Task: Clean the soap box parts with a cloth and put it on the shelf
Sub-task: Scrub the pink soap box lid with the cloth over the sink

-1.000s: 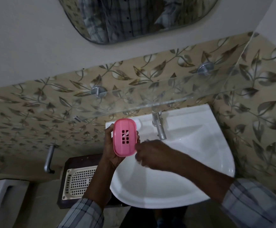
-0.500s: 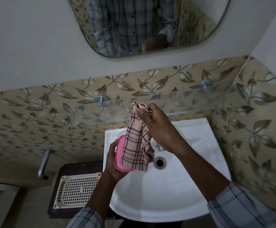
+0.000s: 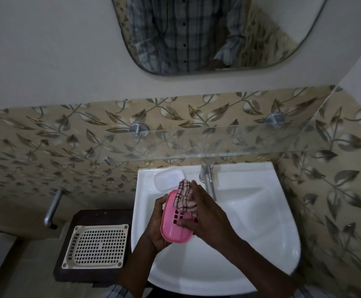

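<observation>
My left hand (image 3: 157, 224) grips a pink slotted soap box part (image 3: 172, 230) from its left side, held above the white sink (image 3: 250, 244). My right hand (image 3: 205, 214) presses a bunched pink checked cloth (image 3: 185, 196) onto the upper half of the pink part. A white soap box part (image 3: 167, 179) lies on the sink's back left ledge. The clear glass shelf (image 3: 196, 145) runs along the tiled wall just above the sink.
A metal tap (image 3: 207, 177) stands at the back of the sink, right beside my right hand. A cream plastic grid tray (image 3: 95, 247) lies on a dark stand left of the sink. A mirror (image 3: 207, 33) hangs above, and a metal pipe (image 3: 53, 208) sticks out at left.
My right hand picked the cloth up, lifted it hanging over the pink part, and now has it bunched and pressed against the part. The left hand tilted the part flatter.
</observation>
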A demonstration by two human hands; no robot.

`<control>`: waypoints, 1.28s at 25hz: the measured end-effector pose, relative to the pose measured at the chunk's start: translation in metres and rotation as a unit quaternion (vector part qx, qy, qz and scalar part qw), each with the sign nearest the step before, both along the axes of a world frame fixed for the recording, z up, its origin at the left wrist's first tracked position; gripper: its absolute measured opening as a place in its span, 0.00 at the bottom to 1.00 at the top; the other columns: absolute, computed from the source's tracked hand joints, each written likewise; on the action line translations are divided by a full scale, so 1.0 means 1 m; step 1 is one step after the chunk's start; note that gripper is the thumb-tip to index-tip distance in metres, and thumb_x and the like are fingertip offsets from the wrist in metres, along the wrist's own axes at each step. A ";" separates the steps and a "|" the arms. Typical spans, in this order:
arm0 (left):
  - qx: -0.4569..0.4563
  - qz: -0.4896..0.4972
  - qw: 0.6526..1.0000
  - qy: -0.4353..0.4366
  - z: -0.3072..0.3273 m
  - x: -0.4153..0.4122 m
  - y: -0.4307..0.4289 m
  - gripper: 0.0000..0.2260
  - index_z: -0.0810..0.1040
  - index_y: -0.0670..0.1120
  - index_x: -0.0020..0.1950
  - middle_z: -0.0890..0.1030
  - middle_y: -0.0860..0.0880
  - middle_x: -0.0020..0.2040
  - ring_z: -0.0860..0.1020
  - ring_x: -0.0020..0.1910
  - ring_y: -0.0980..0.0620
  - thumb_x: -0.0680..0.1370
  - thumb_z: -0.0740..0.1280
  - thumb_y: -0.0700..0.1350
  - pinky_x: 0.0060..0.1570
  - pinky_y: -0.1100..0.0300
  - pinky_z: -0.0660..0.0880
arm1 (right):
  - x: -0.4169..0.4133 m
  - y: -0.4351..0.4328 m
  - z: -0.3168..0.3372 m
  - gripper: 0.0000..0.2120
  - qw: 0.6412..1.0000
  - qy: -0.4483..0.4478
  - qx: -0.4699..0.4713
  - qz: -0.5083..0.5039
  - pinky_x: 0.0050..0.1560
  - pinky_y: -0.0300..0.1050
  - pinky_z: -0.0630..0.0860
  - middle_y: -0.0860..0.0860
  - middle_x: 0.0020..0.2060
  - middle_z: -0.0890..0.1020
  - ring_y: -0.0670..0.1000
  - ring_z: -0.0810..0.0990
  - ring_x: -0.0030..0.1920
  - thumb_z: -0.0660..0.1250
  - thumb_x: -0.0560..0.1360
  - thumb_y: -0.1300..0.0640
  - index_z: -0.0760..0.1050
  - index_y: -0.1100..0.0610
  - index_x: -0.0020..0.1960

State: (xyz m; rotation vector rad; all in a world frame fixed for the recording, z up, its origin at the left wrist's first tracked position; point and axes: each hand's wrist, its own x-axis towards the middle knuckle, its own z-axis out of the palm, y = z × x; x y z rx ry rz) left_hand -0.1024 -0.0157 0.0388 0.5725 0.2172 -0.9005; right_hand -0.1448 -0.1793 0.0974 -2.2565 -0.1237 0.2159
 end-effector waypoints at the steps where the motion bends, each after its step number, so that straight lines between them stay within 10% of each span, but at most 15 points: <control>1: 0.001 -0.019 1.000 -0.005 0.002 0.000 0.000 0.33 0.80 0.40 0.65 0.81 0.35 0.60 0.81 0.57 0.35 0.66 0.78 0.58 0.56 0.37 0.76 | 0.005 -0.004 -0.002 0.43 0.995 0.004 0.088 -0.051 0.57 0.42 0.79 0.48 0.66 0.76 0.49 0.76 0.65 0.76 0.68 0.44 0.60 0.49 0.77; 5: 0.029 -0.045 0.999 -0.005 0.006 0.003 -0.001 0.39 0.76 0.35 0.68 0.80 0.33 0.60 0.78 0.62 0.30 0.66 0.76 0.60 0.62 0.32 0.72 | 0.021 -0.030 -0.007 0.14 0.965 -0.082 0.108 -0.225 0.48 0.30 0.77 0.46 0.49 0.84 0.49 0.84 0.53 0.70 0.76 0.64 0.80 0.56 0.61; 11: 0.174 0.022 0.985 0.005 0.011 0.014 -0.014 0.36 0.77 0.36 0.67 0.80 0.33 0.59 0.80 0.56 0.37 0.74 0.63 0.66 0.57 0.46 0.78 | -0.024 0.011 -0.016 0.23 0.945 -0.316 -0.031 0.079 0.52 0.62 0.81 0.61 0.56 0.84 0.60 0.82 0.58 0.77 0.62 0.74 0.83 0.64 0.56; 14: 0.165 0.064 0.984 0.017 0.006 0.019 -0.003 0.35 0.78 0.36 0.64 0.80 0.33 0.55 0.79 0.54 0.36 0.73 0.62 0.65 0.58 0.43 0.75 | -0.017 -0.031 -0.002 0.17 0.976 -0.165 0.078 0.119 0.56 0.43 0.81 0.53 0.55 0.84 0.34 0.80 0.55 0.68 0.72 0.65 0.82 0.60 0.60; 17: 0.156 0.092 0.984 -0.008 0.008 0.019 -0.008 0.30 0.84 0.41 0.58 0.84 0.38 0.52 0.83 0.49 0.40 0.72 0.62 0.65 0.54 0.43 0.78 | 0.004 -0.035 0.008 0.23 0.981 -0.102 0.125 -0.104 0.53 0.52 0.82 0.54 0.56 0.85 0.46 0.85 0.50 0.66 0.71 0.71 0.78 0.58 0.65; 21: 0.293 0.095 0.948 -0.084 0.027 0.019 -0.041 0.26 0.85 0.42 0.45 0.85 0.41 0.41 0.85 0.40 0.44 0.74 0.66 0.66 0.38 0.55 0.81 | -0.004 0.007 0.004 0.16 0.981 -0.071 0.140 -0.111 0.43 0.40 0.83 0.42 0.47 0.86 0.44 0.86 0.42 0.68 0.75 0.58 0.79 0.45 0.61; 25: 0.465 0.070 0.865 -0.174 0.044 0.022 -0.049 0.31 0.75 0.51 0.62 0.84 0.48 0.53 0.84 0.50 0.47 0.68 0.70 0.69 0.46 0.51 0.82 | -0.006 -0.011 -0.010 0.16 0.922 0.047 0.289 -0.254 0.42 0.48 0.84 0.42 0.43 0.87 0.45 0.87 0.43 0.76 0.71 0.53 0.79 0.48 0.58; 29: 0.378 0.123 0.907 -0.138 0.038 0.022 -0.029 0.33 0.81 0.46 0.59 0.86 0.44 0.51 0.85 0.50 0.46 0.72 0.58 0.72 0.45 0.49 0.83 | 0.000 -0.030 -0.010 0.13 0.819 0.167 0.472 -0.280 0.41 0.60 0.83 0.59 0.47 0.87 0.62 0.86 0.46 0.74 0.73 0.63 0.80 0.61 0.57; 32: 0.190 0.127 0.973 -0.042 0.037 0.013 -0.027 0.37 0.81 0.42 0.63 0.83 0.38 0.60 0.82 0.57 0.40 0.72 0.58 0.71 0.58 0.41 0.78 | -0.002 -0.029 -0.005 0.15 0.819 0.189 0.491 -0.229 0.47 0.65 0.82 0.60 0.50 0.86 0.63 0.86 0.50 0.76 0.70 0.59 0.82 0.59 0.57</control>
